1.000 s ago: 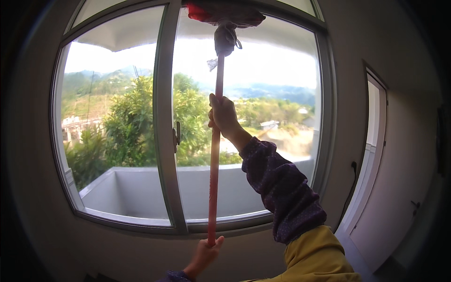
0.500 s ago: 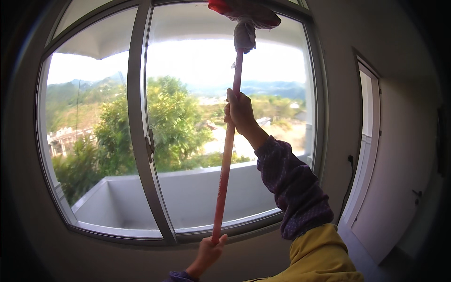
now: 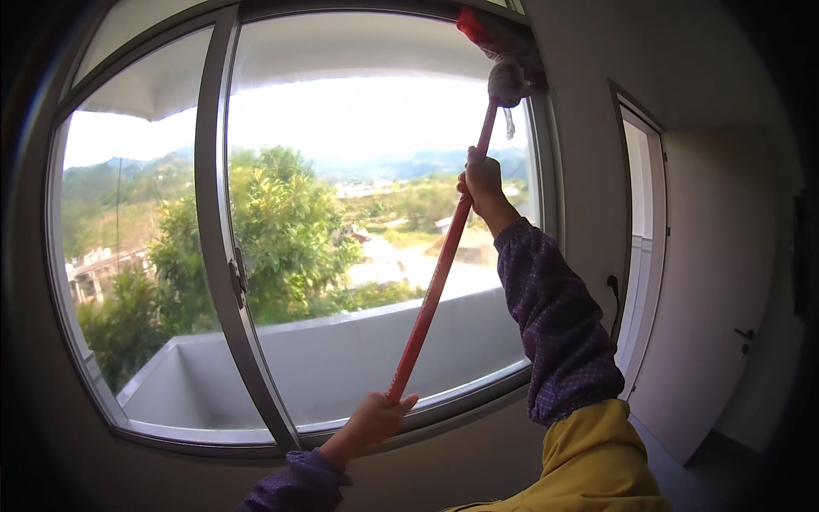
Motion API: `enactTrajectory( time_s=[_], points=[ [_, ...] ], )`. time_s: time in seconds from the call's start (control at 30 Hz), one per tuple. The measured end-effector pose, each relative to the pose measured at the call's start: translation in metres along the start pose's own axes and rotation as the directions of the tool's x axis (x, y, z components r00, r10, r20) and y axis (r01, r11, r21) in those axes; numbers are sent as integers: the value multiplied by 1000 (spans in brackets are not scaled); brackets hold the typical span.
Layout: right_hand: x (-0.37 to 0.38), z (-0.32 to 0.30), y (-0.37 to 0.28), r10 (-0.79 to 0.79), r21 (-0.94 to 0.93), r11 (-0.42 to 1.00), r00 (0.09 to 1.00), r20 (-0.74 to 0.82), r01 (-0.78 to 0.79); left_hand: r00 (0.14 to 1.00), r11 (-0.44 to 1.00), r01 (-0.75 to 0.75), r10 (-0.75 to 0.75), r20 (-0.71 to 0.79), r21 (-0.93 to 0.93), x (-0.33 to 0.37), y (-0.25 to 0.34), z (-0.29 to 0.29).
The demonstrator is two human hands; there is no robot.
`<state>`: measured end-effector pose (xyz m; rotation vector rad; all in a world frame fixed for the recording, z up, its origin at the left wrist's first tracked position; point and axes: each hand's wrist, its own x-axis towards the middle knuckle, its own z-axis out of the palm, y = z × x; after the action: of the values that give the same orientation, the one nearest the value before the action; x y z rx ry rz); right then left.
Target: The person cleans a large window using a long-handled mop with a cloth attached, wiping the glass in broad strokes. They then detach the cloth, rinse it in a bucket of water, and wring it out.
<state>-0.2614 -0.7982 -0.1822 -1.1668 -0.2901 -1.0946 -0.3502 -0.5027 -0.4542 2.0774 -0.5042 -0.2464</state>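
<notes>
An upper-floor room of a home: a large sliding window point(image 3: 299, 230) with a grey metal frame fills one plain pale wall point(image 3: 580, 171), looking over a concrete balcony parapet point(image 3: 341, 358) to trees, houses and hills. At the right edge stands a white door point(image 3: 717, 290).

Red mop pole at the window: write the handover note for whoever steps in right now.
Left hand: closed around the bottom end of the long red mop pole, low by the window sill.
Right hand: raised, gripping the pole high up, just under the head.
Mop head, red with pale cloth strands: pressed into the top right corner of the right-hand glass pane of the grey-framed sliding window.
Done: cannot tell from the glass which parts are wiped.
Left: judging by the head's position, probably the glass below that corner and the left pane.
</notes>
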Motion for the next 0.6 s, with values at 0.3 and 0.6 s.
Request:
enactTrajectory(
  time_s=[0.3,0.6],
  points=[
    [-28,63,-17,-37,-65,997,998,-52,34,990,993,-109,105,-99,-38,-49,-19,-70],
    [-174,204,-23,-57,-224,961,909,413,162,994,755,-19,-59,-97,-656,-121,-111,0]
  ],
)
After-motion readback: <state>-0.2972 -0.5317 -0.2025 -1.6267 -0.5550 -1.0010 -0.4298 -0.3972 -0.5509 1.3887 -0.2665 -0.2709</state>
